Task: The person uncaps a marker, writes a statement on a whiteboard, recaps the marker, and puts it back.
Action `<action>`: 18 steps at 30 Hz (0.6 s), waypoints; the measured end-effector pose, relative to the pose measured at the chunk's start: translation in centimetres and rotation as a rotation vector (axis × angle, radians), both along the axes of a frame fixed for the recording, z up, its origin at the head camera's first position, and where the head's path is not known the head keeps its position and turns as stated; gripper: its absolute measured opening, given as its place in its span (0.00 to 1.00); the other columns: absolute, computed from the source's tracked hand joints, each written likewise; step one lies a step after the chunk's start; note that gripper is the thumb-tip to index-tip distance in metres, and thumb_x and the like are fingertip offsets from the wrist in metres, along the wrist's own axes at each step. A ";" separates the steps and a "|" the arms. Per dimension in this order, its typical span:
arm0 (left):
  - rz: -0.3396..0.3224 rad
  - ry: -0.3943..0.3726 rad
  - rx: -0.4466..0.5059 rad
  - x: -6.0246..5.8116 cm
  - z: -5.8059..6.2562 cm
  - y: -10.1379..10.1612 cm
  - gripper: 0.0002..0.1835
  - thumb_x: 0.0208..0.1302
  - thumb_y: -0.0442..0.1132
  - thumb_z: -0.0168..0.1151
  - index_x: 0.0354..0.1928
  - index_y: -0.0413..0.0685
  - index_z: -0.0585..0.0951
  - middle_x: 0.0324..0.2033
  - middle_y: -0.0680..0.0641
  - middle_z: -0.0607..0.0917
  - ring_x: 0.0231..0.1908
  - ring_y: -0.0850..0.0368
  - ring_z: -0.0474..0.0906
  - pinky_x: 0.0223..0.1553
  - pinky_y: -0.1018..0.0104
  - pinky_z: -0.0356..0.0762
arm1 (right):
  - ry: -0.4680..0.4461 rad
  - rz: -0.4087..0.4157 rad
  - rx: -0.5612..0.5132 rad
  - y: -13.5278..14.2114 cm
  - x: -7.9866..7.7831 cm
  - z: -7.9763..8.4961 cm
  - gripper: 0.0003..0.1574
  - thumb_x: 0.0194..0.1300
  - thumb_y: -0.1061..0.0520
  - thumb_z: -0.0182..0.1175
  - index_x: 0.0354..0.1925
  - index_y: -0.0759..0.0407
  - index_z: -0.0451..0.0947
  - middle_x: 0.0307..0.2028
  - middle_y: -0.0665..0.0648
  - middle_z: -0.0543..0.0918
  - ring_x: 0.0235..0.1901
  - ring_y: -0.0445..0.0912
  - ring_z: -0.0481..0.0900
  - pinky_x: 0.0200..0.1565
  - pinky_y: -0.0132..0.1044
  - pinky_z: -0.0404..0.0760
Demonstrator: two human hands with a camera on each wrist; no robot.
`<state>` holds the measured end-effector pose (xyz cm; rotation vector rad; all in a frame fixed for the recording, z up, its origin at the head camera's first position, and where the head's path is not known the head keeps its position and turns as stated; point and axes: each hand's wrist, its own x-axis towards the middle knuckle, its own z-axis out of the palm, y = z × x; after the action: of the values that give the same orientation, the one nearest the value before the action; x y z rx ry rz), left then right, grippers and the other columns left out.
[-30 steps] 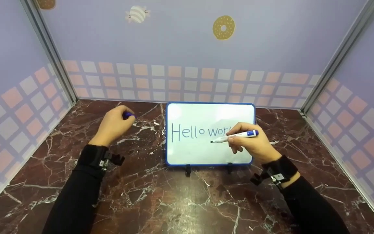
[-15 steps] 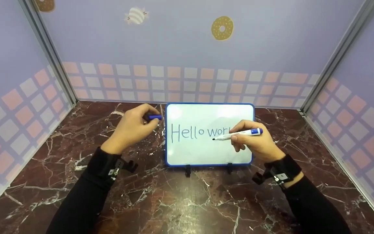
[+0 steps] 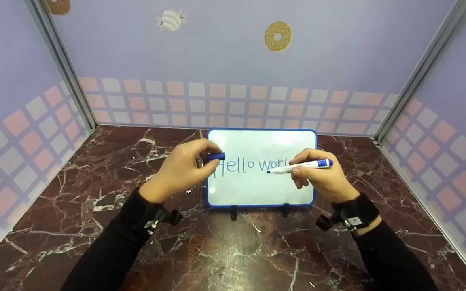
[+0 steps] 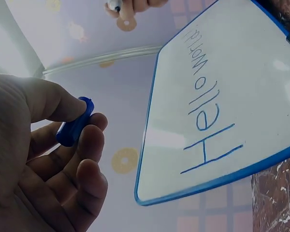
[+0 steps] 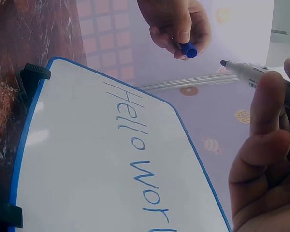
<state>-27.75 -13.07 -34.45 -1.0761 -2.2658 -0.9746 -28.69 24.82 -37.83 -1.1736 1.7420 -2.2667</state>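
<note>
My left hand (image 3: pixel 184 167) pinches a blue marker cap (image 4: pixel 76 123) between thumb and fingers, in front of the whiteboard's left edge. In my right hand (image 3: pixel 322 173) is a white marker (image 3: pixel 299 166) with a blue end; its dark tip is bare and points left toward the cap. Tip and cap are apart, with a gap between them. Behind both hands stands the blue-framed whiteboard (image 3: pixel 257 192). In the left wrist view, blue handwriting (image 4: pixel 203 116) on it reads "Hello World!". In the head view the right hand covers the end of the writing.
Black clip feet (image 3: pixel 234 212) hold up the board's lower edge on the dark red marbled table (image 3: pixel 200 250). Patterned lilac wall panels (image 3: pixel 225 52) close off the back and both sides. A small camera is strapped to each wrist.
My left hand has moved right with the cap, from beside the board to in front of its left edge. My right hand has shifted slightly right with the marker.
</note>
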 end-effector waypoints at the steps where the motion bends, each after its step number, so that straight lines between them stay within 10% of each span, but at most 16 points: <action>1: -0.004 0.020 -0.009 0.1 -0.1 0.2 0.08 0.73 0.32 0.73 0.51 0.42 0.87 0.43 0.47 0.91 0.39 0.56 0.87 0.40 0.60 0.88 | 0.001 0.004 -0.003 0.0 0.0 0.1 0.11 0.70 0.78 0.64 0.46 0.71 0.87 0.28 0.61 0.88 0.23 0.46 0.84 0.28 0.35 0.85; 18: -0.124 0.222 -0.033 2.3 -0.8 3.6 0.09 0.70 0.31 0.74 0.50 0.43 0.87 0.44 0.49 0.93 0.38 0.57 0.90 0.42 0.62 0.91 | 0.050 0.030 -0.001 -0.5 1.0 0.5 0.09 0.70 0.77 0.66 0.47 0.73 0.87 0.31 0.62 0.90 0.24 0.48 0.86 0.27 0.34 0.86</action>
<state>-25.43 -9.50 -35.21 -1.2846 -2.0629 -0.8222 -27.66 24.31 -37.29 -1.2590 1.7273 -2.2407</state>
